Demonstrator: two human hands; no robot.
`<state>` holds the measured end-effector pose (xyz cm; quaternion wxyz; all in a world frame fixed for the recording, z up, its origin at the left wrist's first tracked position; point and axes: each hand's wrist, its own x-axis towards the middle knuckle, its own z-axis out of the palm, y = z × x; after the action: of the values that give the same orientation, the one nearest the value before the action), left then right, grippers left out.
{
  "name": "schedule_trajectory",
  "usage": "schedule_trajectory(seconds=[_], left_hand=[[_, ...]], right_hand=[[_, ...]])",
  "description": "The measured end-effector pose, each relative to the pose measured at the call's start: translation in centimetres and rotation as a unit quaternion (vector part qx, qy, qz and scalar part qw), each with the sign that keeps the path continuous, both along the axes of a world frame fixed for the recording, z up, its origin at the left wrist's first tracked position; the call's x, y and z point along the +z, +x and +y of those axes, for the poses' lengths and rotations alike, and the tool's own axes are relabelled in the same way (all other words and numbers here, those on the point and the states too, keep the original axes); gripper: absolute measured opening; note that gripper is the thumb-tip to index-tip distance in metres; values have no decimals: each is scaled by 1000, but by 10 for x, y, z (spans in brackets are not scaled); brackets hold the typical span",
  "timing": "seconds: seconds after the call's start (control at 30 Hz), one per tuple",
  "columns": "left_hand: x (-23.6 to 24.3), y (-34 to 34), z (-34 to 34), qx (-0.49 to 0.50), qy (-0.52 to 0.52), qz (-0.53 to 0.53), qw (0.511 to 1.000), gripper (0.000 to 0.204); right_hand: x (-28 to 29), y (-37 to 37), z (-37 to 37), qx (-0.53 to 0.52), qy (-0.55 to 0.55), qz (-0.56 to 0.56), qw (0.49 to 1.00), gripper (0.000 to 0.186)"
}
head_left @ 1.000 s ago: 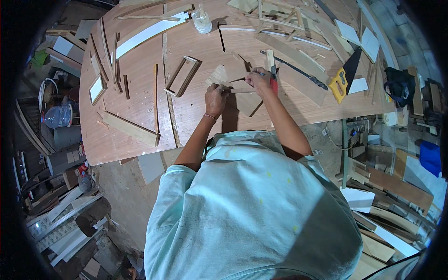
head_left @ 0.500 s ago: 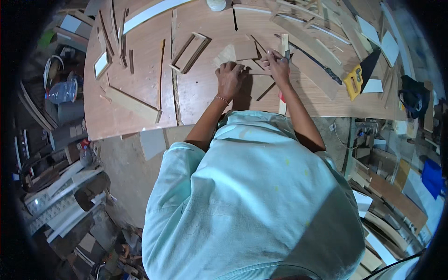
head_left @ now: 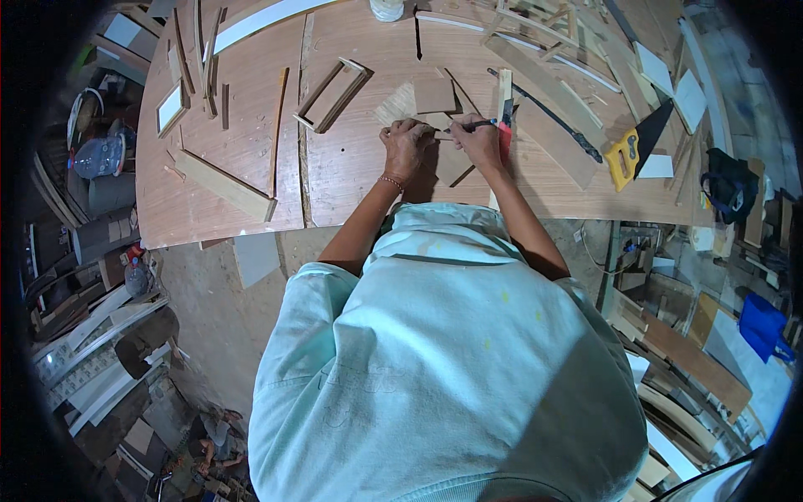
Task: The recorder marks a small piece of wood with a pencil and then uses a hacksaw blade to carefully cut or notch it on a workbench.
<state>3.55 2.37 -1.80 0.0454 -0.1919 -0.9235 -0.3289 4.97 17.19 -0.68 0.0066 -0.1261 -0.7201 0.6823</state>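
Note:
My left hand (head_left: 403,151) has its fingers curled over the left end of a thin wooden strip (head_left: 444,136) and presses it on the workbench. My right hand (head_left: 480,144) is closed round a slim dark tool (head_left: 470,125), pen-like in shape, its tip by the strip; its exact kind is too small to tell. Beneath and around lie a brown board piece (head_left: 434,95), a pale wood piece (head_left: 396,102) and a dark thin stick (head_left: 462,176). Right beside my right hand, a red-ended piece (head_left: 504,140) rests along a light wood strip (head_left: 504,84).
A small rectangular wooden frame (head_left: 334,94) lies to the left on the workbench (head_left: 251,109). Further left are a pencil-thin stick (head_left: 278,125) and a wooden batten (head_left: 224,186). On the right lie a yellow-handled saw (head_left: 622,159), a long dark bar (head_left: 548,115) and several boards.
My right hand has moved slightly left and down toward the strip, and the slim dark tool now shows in its fingers. My left hand stays at the strip. The view has shifted slightly.

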Motion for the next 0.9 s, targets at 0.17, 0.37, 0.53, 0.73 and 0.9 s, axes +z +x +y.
schedule_trajectory(seconds=[0.17,0.37,0.53,0.73,0.9], left_hand=[[3,-3,0,-4,-8,-12,1000,13],[4,-3,0,-1,6,-13,1000,11],[4,-2,-1,-6,13,-17,1000,11],[-1,-3,-1,-1,14,-3,1000,12],[-2,-4,0,1,5,5,1000,12]], right_hand=[[-4,-1,2,6,63,-30,998,13],[-3,0,0,6,33,-19,999,13],[6,1,-4,-5,25,-19,1000,13],[3,0,-5,-15,21,-14,1000,14],[-3,-1,-1,25,104,-4,994,16]])
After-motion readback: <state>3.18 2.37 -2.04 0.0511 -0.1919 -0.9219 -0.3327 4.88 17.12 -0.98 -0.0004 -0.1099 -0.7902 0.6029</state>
